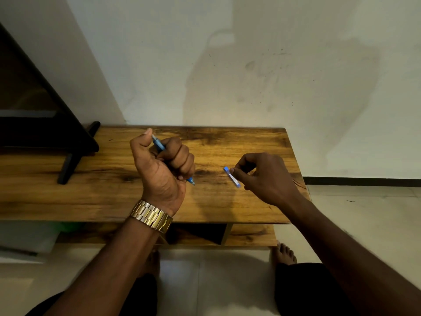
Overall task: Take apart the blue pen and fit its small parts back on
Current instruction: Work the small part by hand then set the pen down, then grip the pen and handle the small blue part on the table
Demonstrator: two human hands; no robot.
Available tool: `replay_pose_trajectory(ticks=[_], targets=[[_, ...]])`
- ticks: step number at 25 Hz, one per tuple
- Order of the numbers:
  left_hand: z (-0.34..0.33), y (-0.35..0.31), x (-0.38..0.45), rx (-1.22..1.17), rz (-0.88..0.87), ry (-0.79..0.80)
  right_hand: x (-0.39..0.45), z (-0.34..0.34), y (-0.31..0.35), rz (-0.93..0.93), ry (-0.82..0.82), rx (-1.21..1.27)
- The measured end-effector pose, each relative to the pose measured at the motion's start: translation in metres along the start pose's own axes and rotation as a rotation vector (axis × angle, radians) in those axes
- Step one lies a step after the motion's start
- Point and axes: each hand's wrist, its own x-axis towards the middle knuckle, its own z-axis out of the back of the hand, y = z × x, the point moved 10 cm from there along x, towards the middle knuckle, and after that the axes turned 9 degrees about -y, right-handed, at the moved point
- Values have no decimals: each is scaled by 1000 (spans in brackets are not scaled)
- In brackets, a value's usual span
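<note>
My left hand (163, 166) grips the blue pen body (159, 145) in a closed fist above the wooden table (109, 185). The pen slants through the fist, one end sticking out near my thumb and the tip showing below my little finger. My right hand (265, 176) pinches a small blue and white pen part (232, 177) between thumb and fingers, just above the table's right half. The two hands are apart, with a gap of bare wood between them.
A black stand (68, 153) with a slanted leg occupies the table's far left. A white wall rises behind the table. A lower shelf (250, 236) sits under the top. My bare feet (283, 253) rest on the tiled floor below.
</note>
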Motion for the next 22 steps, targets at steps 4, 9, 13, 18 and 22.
replay_pose_trajectory(ticks=[4, 9, 13, 18, 22], targets=[[-5, 10, -2, 20, 78, 42, 1, -3, 2, 7, 7, 10], [-1, 9, -2, -64, 116, 41, 0, -6, 5, 25, 13, 14], [-2, 7, -1, -76, 113, 58, 0, -6, 6, 26, 18, 19], [-4, 7, -2, -49, 101, 69, 0, -4, 6, 26, 18, 18], [-5, 10, -3, -40, 131, 61, -1, -4, 7, 36, 22, 15]])
